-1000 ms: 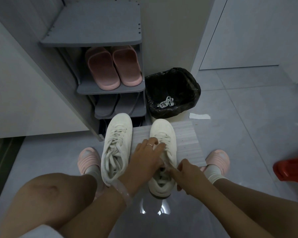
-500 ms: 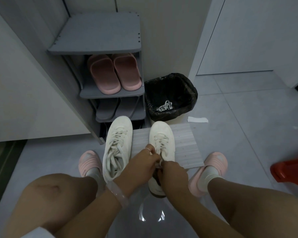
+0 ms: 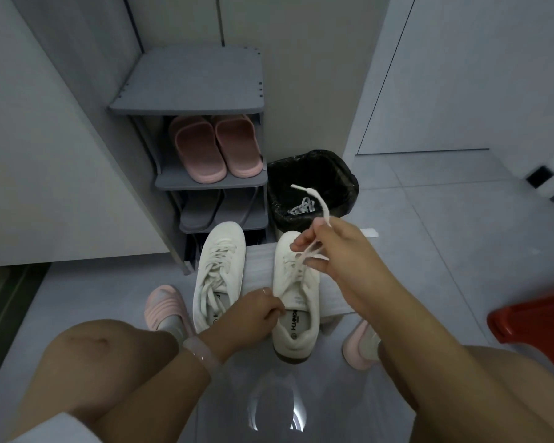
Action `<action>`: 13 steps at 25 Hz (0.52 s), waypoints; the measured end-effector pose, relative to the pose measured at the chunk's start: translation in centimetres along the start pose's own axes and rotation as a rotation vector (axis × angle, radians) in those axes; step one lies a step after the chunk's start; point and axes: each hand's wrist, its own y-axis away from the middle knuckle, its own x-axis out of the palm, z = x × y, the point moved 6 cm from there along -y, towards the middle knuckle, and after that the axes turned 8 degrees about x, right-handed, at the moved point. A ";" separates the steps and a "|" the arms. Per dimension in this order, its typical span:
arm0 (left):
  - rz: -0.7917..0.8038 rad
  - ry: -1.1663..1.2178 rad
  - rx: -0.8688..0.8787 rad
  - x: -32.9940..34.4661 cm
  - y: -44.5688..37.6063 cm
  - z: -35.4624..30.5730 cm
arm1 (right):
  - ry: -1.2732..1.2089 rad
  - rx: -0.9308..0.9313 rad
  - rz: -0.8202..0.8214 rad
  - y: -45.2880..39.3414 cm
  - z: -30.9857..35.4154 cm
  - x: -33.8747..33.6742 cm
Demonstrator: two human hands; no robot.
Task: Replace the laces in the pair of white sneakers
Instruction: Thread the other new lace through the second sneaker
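1. The right sneaker (image 3: 296,295) stands on a pale mat (image 3: 259,266) on the floor, just right of the left sneaker (image 3: 219,270)
2. The right hand (image 3: 339,247) pinches its white lace (image 3: 314,199), lifted above the toe
3. The left hand (image 3: 253,311) grips the right sneaker's near left side
4. A black bin (image 3: 343,177) holding laces sits beyond

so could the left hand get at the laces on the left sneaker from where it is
Probably yes: the left hand grips the right sneaker right beside the left sneaker, whose laces lie uncovered on top.
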 end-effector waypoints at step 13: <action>-0.135 0.118 0.079 -1.1 0.3 -1.7 | 1.201 0.238 -0.092 -3.5 -11.7 1.0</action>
